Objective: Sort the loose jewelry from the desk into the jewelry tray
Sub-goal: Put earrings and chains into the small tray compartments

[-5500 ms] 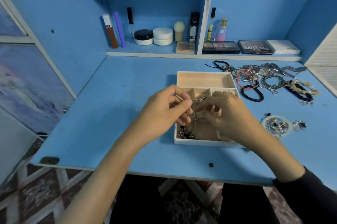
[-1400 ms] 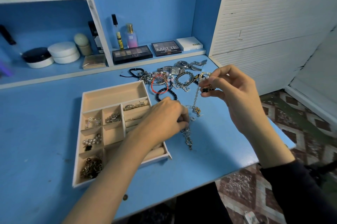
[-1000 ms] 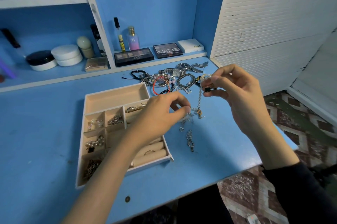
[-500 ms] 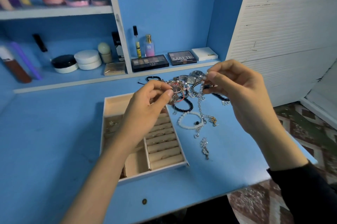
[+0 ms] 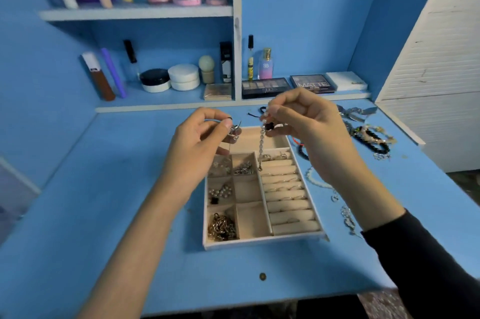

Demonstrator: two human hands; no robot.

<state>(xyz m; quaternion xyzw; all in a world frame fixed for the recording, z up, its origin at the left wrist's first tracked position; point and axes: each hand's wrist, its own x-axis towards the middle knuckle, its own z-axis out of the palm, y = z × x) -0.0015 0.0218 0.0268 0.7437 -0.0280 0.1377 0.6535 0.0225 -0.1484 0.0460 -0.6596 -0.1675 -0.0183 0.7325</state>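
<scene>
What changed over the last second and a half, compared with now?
The right hand carried its pinched beaded chain from over the desk leftward; it now dangles over the jewelry tray. The left hand rose off the desk, pinching a small silver piece. Tray and bracelet pile stayed put.

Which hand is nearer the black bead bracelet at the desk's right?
Right. The right hand hangs just left of the black bead bracelet; the left hand is much farther left.

I see bare tabletop (image 5: pixel 104 188) left of the jewelry tray (image 5: pixel 262 240), wide enough for an arm. To its right, loose bracelets (image 5: pixel 371 139) and chains (image 5: pixel 346 214) crowd the surface; the shelf (image 5: pixel 166 100) of cosmetics (image 5: pixel 183 80) walls the back.
</scene>
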